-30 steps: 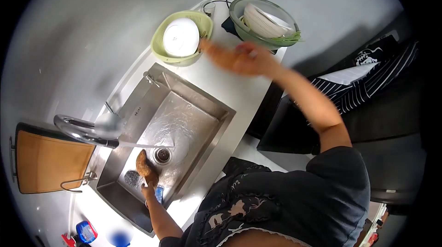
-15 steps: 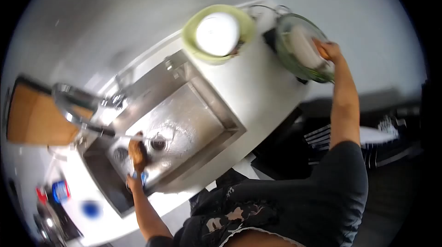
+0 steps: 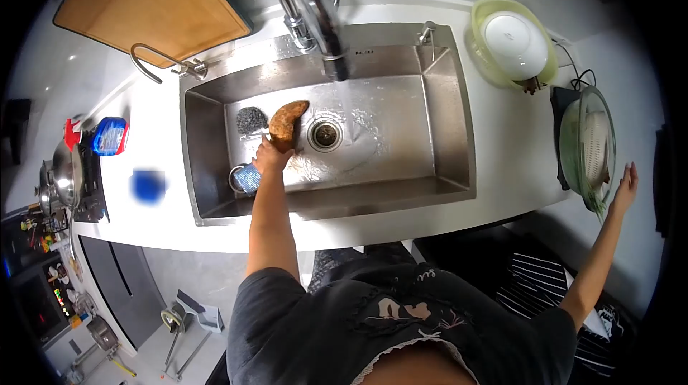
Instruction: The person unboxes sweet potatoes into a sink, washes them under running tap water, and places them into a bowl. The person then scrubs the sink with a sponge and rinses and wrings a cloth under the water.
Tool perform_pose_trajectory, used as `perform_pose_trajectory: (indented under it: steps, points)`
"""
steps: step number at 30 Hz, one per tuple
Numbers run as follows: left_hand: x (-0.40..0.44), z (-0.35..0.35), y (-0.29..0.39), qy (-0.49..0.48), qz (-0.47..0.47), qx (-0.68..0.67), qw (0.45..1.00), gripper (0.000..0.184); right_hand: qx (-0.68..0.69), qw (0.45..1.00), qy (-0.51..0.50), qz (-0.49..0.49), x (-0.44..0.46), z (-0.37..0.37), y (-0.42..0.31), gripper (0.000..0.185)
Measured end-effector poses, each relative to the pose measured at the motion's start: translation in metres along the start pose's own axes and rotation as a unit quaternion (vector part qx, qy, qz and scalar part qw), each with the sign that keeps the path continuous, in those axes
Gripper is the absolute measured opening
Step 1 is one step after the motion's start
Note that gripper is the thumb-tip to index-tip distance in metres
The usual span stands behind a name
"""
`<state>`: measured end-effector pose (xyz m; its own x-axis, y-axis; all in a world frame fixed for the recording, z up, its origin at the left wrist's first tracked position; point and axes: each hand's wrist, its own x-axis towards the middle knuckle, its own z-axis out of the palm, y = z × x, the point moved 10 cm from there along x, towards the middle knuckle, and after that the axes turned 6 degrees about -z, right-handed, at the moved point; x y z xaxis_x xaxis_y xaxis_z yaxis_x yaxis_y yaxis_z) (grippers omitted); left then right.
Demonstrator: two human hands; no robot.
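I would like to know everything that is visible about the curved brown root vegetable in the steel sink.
The curved brown root vegetable is long, bent like a horn, with mottled orange-brown skin; its tapered far tip points right. No cut shows. It is inside the rectangular stainless-steel sink, between the rounded dark-grey scourer and the round metal drain. The bare left hand has its grip around the near end, hiding that part. Whether the vegetable also rests on the sink floor is unclear.

Your right hand (image 3: 627, 186): a second ago above the counter (image 3: 505, 163) gripping a sweet potato, then inside the green basin (image 3: 571, 145) at right; now out, fingers loose, beside its near rim | your view: turned, sink (image 3: 401, 148) level.
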<state>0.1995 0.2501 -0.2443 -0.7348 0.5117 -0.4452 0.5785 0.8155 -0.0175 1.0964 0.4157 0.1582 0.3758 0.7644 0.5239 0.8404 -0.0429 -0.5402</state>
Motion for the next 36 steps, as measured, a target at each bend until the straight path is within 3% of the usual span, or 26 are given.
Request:
perform_pose_trajectory:
  steps: [2, 4, 6, 7, 8, 9, 11, 12, 13, 14, 15, 16, 17, 18, 20, 22, 23, 24, 26, 29, 32, 33, 36]
  points:
    - [0.013, 0.007, 0.0, -0.003, 0.007, 0.008, 1.0, 0.096, 0.103, 0.993, -0.023, -0.045, -0.062, 0.009, -0.064, 0.04]
    - [0.027, 0.017, -0.003, -0.006, 0.016, 0.015, 1.0, 0.092, 0.12, 0.989, -0.078, -0.034, -0.139, 0.04, -0.12, 0.036]
    - [0.031, 0.016, -0.002, -0.018, 0.06, 0.049, 0.997, 0.082, 0.166, 0.97, -0.171, 0.053, -0.224, 0.092, -0.182, 0.034]
    - [0.034, 0.019, -0.002, -0.018, 0.076, 0.051, 0.996, 0.08, 0.294, 0.93, -0.196, 0.101, -0.26, 0.123, -0.204, 0.035]
    - [0.038, 0.022, 0.002, -0.017, 0.095, 0.051, 0.994, 0.079, 0.346, 0.899, -0.266, 0.026, -0.293, 0.154, -0.231, 0.034]
    - [0.044, 0.029, 0.003, -0.03, 0.113, 0.046, 0.992, 0.078, 0.247, 0.913, -0.323, 0.044, -0.325, 0.188, -0.234, 0.033]
    - [0.044, 0.028, 0.008, -0.068, 0.115, 0.005, 0.991, 0.077, 0.398, 0.825, -0.365, 0.167, -0.392, 0.254, -0.254, 0.024]
    - [0.042, 0.032, 0.007, -0.09, 0.112, -0.014, 0.99, 0.077, 0.393, 0.819, -0.408, 0.094, -0.411, 0.272, -0.289, 0.024]
    - [0.045, 0.038, 0.007, -0.086, 0.123, -0.09, 0.985, 0.075, 0.395, 0.794, -0.452, 0.101, -0.439, 0.297, -0.299, 0.026]
    - [0.058, 0.076, 0.009, -0.196, 0.14, -0.181, 0.954, 0.066, 0.393, 0.786, -0.47, 0.083, -0.461, 0.316, -0.31, 0.027]
    - [0.029, 0.059, 0.015, -0.24, 0.121, -0.31, 0.912, 0.062, 0.392, 0.783, -0.478, 0.069, -0.485, 0.338, -0.314, 0.032]
    - [-0.004, 0.037, 0.027, -0.278, 0.1, -0.434, 0.851, 0.058, 0.393, 0.752, -0.507, 0.148, -0.517, 0.368, -0.299, 0.038]
    - [0.007, 0.076, 0.031, -0.29, 0.113, -0.499, 0.809, 0.054, 0.35, 0.729, -0.541, 0.231, -0.531, 0.377, -0.302, 0.045]
    - [-0.025, 0.055, 0.038, -0.295, 0.074, -0.44, 0.845, 0.055, 0.331, 0.717, -0.544, 0.283, -0.537, 0.383, -0.308, 0.051]
    - [-0.069, 0.047, 0.062, -0.331, 0.063, -0.491, 0.803, 0.057, 0.317, 0.674, -0.55, 0.379, -0.546, 0.397, -0.312, 0.057]
    - [-0.094, 0.057, 0.085, -0.356, 0.058, -0.47, 0.805, 0.057, 0.326, 0.609, -0.554, 0.464, -0.555, 0.41, -0.311, 0.058]
    - [-0.122, 0.031, 0.101, -0.36, 0.077, -0.5, 0.784, 0.053, 0.37, 0.578, -0.552, 0.473, -0.556, 0.414, -0.312, 0.057]
    - [-0.105, 0.066, 0.109, -0.302, 0.114, -0.445, 0.835, 0.052, 0.414, 0.546, -0.549, 0.478, -0.555, 0.42, -0.312, 0.056]
    - [-0.152, 0.018, 0.13, -0.377, 0.171, -0.464, 0.783, 0.055, 0.453, 0.506, -0.545, 0.492, -0.546, 0.42, -0.31, 0.053]
    - [-0.14, 0.006, 0.128, -0.214, 0.236, -0.443, 0.838, 0.057, 0.431, 0.498, -0.563, 0.499, -0.534, 0.424, -0.294, 0.048]
    - [-0.138, 0.009, 0.16, -0.145, 0.351, -0.406, 0.832, 0.055, 0.403, 0.483, -0.608, 0.483, -0.552, 0.431, -0.285, 0.054]
    - [-0.123, 0.012, 0.165, -0.075, 0.362, -0.358, 0.857, 0.055, 0.415, 0.471, -0.603, 0.492, -0.559, 0.432, -0.284, 0.054]
    - [-0.085, 0.022, 0.185, -0.165, 0.336, -0.342, 0.862, 0.054, 0.396, 0.477, -0.652, 0.437, -0.562, 0.41, -0.295, 0.058]
